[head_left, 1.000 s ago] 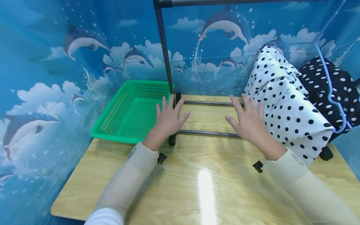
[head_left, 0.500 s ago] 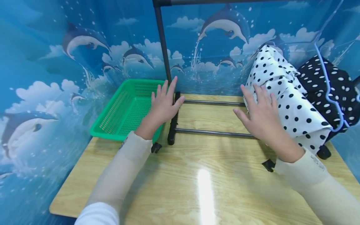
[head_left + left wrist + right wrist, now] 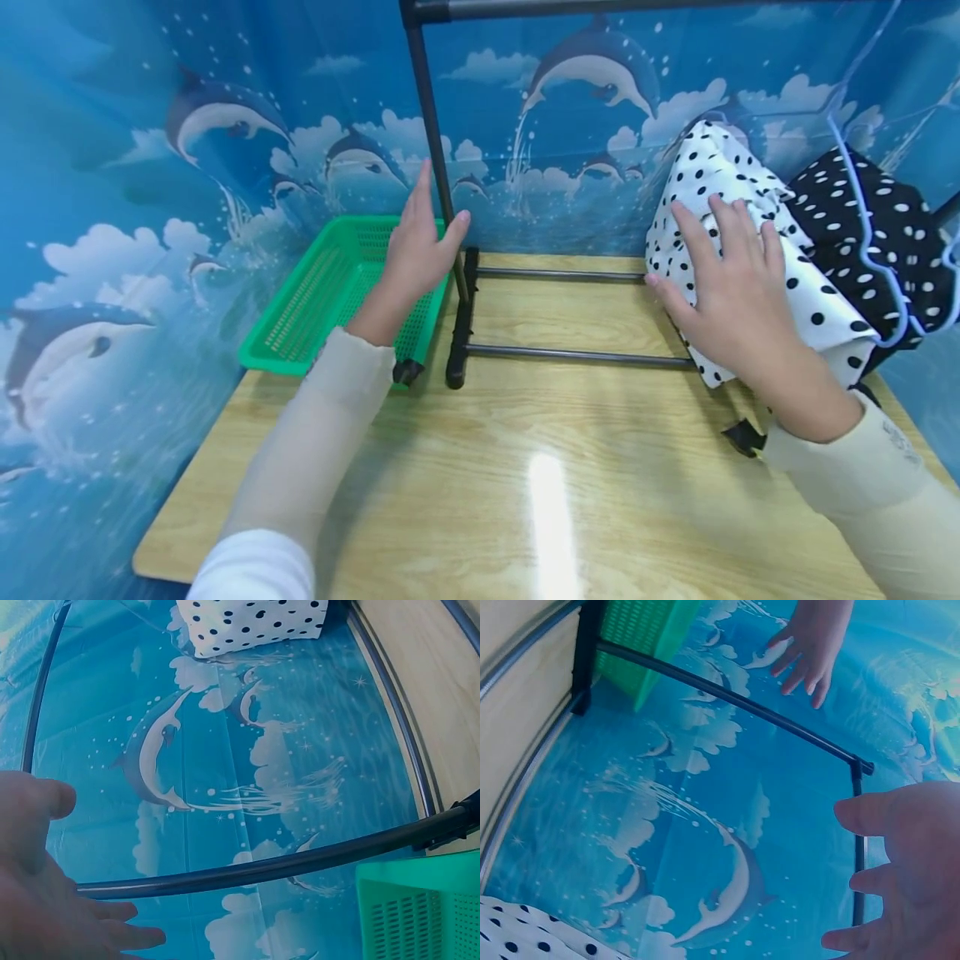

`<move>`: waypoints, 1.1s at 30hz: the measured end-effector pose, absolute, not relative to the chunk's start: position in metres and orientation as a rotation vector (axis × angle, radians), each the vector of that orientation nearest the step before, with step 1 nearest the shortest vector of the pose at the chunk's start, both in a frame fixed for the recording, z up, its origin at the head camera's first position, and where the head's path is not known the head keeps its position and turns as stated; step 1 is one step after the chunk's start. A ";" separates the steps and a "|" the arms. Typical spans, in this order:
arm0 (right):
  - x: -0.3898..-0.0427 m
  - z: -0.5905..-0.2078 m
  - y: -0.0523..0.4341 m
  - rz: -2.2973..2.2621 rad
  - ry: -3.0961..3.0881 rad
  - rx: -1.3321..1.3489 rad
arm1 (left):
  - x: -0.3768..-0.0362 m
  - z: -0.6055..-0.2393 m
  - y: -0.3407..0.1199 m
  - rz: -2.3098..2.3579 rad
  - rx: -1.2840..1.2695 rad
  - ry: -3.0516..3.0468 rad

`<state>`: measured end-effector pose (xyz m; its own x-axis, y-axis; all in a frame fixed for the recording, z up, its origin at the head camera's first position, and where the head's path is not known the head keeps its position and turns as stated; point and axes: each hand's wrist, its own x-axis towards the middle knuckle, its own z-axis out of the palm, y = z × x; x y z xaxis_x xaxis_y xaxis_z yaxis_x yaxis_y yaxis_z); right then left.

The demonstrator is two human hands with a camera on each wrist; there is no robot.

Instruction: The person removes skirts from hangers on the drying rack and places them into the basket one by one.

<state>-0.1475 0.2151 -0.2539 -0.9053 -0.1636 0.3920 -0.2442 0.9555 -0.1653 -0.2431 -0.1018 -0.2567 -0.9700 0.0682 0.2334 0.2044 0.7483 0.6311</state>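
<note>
My left hand [image 3: 418, 243] is raised above the green basket [image 3: 322, 292] with straight fingers, its thumb just beside the dark upright pole [image 3: 433, 158] of a clothes rack; it holds nothing. The left wrist view shows the same hand [image 3: 45, 900] open, with the pole [image 3: 262, 866] a little apart from it. My right hand [image 3: 731, 279] is spread flat over the white cloth with black dots [image 3: 716, 179]; I cannot tell whether it touches. In the right wrist view this hand [image 3: 907, 877] is open and empty.
A black garment with white dots [image 3: 896, 225] hangs on a pale blue hanger [image 3: 870, 242] behind the white cloth. The rack's base bars [image 3: 570, 355] lie across the wooden table [image 3: 480, 500]. Blue dolphin-print walls [image 3: 150, 167] enclose the left and back.
Both hands have lifted off the table and moved forward. The left rose toward the upright pole; the right moved right and up onto the white dotted cloth.
</note>
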 end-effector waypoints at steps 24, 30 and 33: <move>-0.129 -0.199 0.267 0.235 -2.789 -0.147 | -0.283 -0.220 -0.103 -1.392 -0.065 -2.548; -0.134 -0.202 0.286 0.279 -2.793 -0.235 | -0.294 -0.220 -0.103 -1.463 -0.041 -2.532; -0.135 -0.205 0.294 0.337 -2.817 -0.251 | -0.299 -0.223 -0.104 -1.456 -0.041 -2.531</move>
<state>-0.1352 0.2942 -0.2050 -0.9421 0.2045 0.2657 0.1360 0.9574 -0.2547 -0.2987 -0.1037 -0.2227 -0.9752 -0.0851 0.2042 0.1338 0.5085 0.8506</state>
